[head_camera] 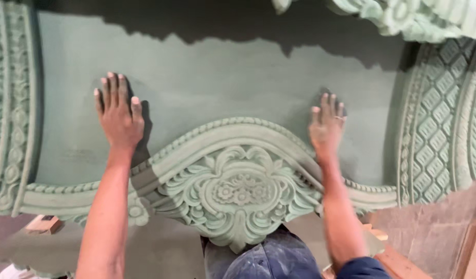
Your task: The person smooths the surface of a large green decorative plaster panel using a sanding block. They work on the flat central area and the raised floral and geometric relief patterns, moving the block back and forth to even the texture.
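Both hands lie flat, fingers spread, gripping nothing: the left hand [117,111] and right hand [327,126] press the smooth green carved panel [227,88] just above its floral crest [240,191] along the near edge.

Green carved panel [222,77] carries both flat palms; floral crest [238,191] at near edge.

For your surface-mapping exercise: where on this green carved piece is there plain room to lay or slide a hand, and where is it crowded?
Free: the flat panel between the left hand and right hand, above the beaded arch. Crowded: the floral medallion below, the left border and the lattice border.
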